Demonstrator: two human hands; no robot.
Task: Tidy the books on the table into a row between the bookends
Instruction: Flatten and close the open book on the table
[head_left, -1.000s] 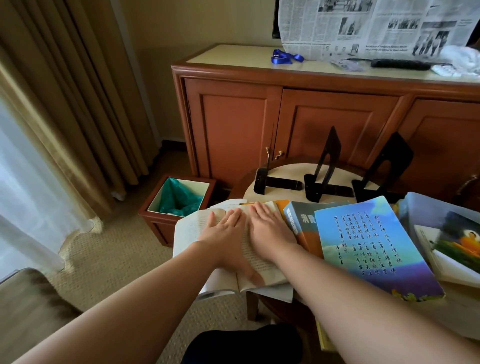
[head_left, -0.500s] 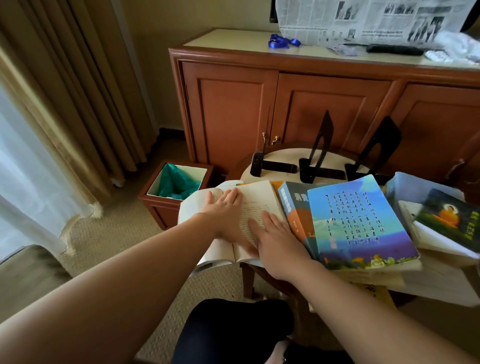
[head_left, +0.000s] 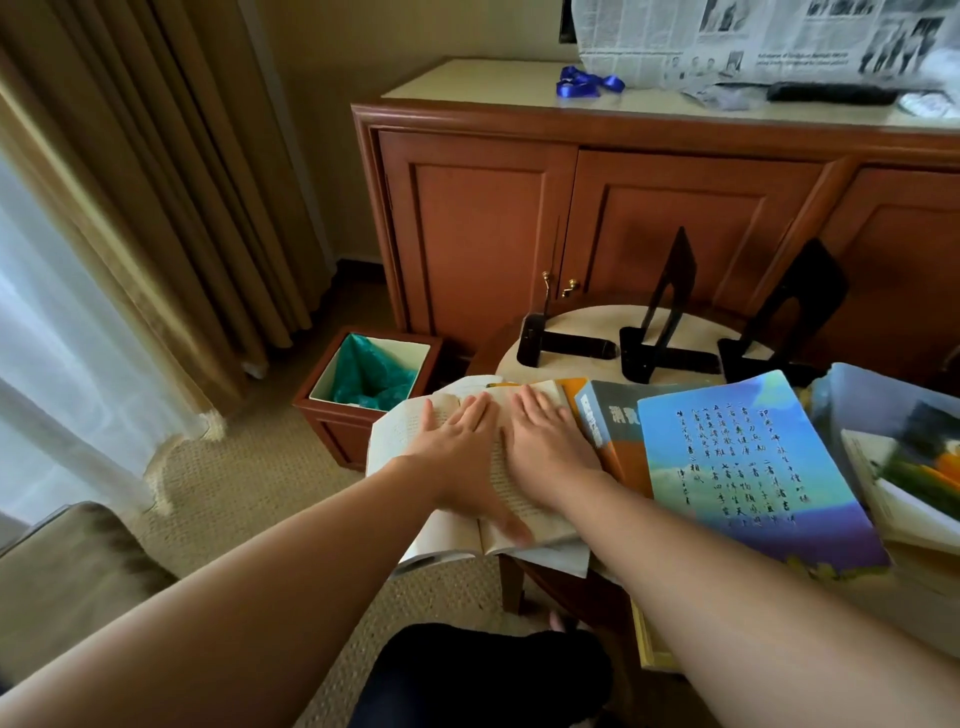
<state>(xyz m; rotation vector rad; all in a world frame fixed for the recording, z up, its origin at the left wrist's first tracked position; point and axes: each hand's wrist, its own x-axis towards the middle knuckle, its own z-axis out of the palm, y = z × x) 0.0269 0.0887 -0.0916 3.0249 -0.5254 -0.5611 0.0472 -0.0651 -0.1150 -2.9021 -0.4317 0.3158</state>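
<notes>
An open book (head_left: 410, 431) lies at the left edge of the small round table (head_left: 576, 322), overhanging it. My left hand (head_left: 457, 457) rests flat on its left page, my right hand (head_left: 545, 447) flat on its right page, fingers spread. To the right lie a grey and orange book (head_left: 613, 421), a blue book with Chinese writing (head_left: 743, 467) on top of it, and more books (head_left: 914, 467) at the far right. Three black bookends stand at the back of the table: left (head_left: 561, 340), middle (head_left: 670, 312), right (head_left: 789, 317).
A wooden waste bin with a green liner (head_left: 369, 379) stands on the carpet left of the table. A wooden cabinet (head_left: 623, 218) with newspaper (head_left: 727, 36) and a blue ribbon (head_left: 587, 85) on top is behind. Curtains (head_left: 156, 182) hang at left, an armchair (head_left: 62, 571) lower left.
My right hand has slid forward up the right page to lie beside my left hand. The left hand has stayed flat on the left page. The camera has tilted.
</notes>
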